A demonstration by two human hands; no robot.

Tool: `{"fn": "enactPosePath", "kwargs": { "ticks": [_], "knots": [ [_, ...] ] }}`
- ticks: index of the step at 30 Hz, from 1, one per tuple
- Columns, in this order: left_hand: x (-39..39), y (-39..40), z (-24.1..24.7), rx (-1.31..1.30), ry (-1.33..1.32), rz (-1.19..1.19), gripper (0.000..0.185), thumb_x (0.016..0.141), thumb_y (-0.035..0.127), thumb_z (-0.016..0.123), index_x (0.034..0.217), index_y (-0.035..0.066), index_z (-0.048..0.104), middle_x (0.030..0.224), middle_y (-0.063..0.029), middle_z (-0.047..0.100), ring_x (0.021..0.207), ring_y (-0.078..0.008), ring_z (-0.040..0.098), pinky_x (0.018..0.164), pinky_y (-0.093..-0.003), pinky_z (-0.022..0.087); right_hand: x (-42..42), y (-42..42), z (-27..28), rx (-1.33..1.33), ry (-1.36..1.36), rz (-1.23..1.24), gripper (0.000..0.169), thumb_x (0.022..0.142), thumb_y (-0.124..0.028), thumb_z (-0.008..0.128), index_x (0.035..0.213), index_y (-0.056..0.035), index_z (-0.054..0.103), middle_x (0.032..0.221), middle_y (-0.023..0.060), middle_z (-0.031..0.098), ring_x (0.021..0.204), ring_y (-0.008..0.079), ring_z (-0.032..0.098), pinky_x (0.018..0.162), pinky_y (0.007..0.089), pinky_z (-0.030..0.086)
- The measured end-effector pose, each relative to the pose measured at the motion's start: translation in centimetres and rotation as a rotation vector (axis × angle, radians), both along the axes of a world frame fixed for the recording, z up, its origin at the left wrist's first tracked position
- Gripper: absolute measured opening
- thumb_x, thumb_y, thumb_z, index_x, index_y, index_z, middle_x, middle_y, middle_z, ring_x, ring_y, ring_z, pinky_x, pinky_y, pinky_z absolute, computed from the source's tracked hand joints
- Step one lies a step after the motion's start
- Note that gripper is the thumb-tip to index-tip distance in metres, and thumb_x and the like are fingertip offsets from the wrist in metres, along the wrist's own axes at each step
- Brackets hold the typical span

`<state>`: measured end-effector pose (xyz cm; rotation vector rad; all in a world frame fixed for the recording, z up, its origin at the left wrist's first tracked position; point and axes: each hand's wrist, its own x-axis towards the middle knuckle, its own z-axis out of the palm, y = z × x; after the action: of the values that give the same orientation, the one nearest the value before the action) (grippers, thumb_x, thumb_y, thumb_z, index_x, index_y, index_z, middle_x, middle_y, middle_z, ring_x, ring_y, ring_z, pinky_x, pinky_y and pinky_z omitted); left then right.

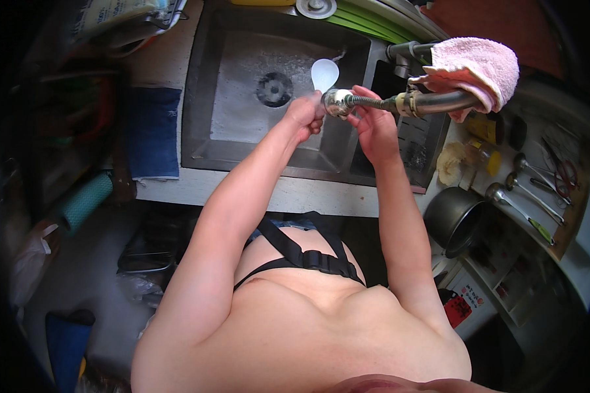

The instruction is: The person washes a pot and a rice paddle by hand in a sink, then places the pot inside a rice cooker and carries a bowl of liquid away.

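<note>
My left hand (306,117) grips the handle of a white spoon or rice paddle (325,73), its bowl pointing away from me over the stainless steel sink basin (246,54). Just right of that hand hangs the faucet's spray head (337,102), on a flexible metal neck (373,102). A blur beside the head looks like running water. My right hand (376,130) is under and beside the neck, fingers apart, with nothing seen in it. The neck covers part of its fingers, so whether it touches the faucet cannot be told.
A pink towel (477,69) drapes over the faucet pipe (437,104). The basin's drain (274,90) lies left of the spoon. To the right are a smaller basin (413,142), a dark pot (455,221), ladles (509,184) and scissors (560,169). A blue cloth (155,132) lies left of the sink.
</note>
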<state>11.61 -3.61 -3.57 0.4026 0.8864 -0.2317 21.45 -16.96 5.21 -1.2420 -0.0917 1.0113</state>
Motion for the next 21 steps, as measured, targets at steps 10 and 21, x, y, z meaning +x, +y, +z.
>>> {"fn": "enactPosePath", "kwargs": {
  "ticks": [10, 21],
  "knots": [
    [-5.5, 4.2, -1.2, 0.054, 0.097, 0.296, 0.039, 0.103, 0.040, 0.037, 0.103, 0.004, 0.053, 0.067, -0.0029, 0.047, 0.058, -0.0157, 0.044, 0.055, -0.0312, 0.039, 0.5, 2.6, -16.9, 0.605, 0.831, -0.092, 0.023, 0.093, -0.023, 0.053, 0.106, -0.0049, 0.057, 0.094, 0.0150, 0.062, 0.077, 0.0276, 0.060, 0.060, 0.0343, 0.050],
    [-7.5, 5.4, -1.7, 0.080, 0.136, 0.361, 0.034, 0.103, 0.037, 0.040, 0.102, 0.005, 0.053, 0.071, -0.0039, 0.049, 0.065, -0.0179, 0.046, 0.060, -0.0320, 0.042, -1.0, 4.5, -10.1, 0.314, 0.784, -0.191, 0.030, 0.098, -0.034, 0.049, 0.100, -0.0059, 0.060, 0.095, 0.0129, 0.064, 0.078, 0.0265, 0.061, 0.065, 0.0365, 0.053]
  ]
}}
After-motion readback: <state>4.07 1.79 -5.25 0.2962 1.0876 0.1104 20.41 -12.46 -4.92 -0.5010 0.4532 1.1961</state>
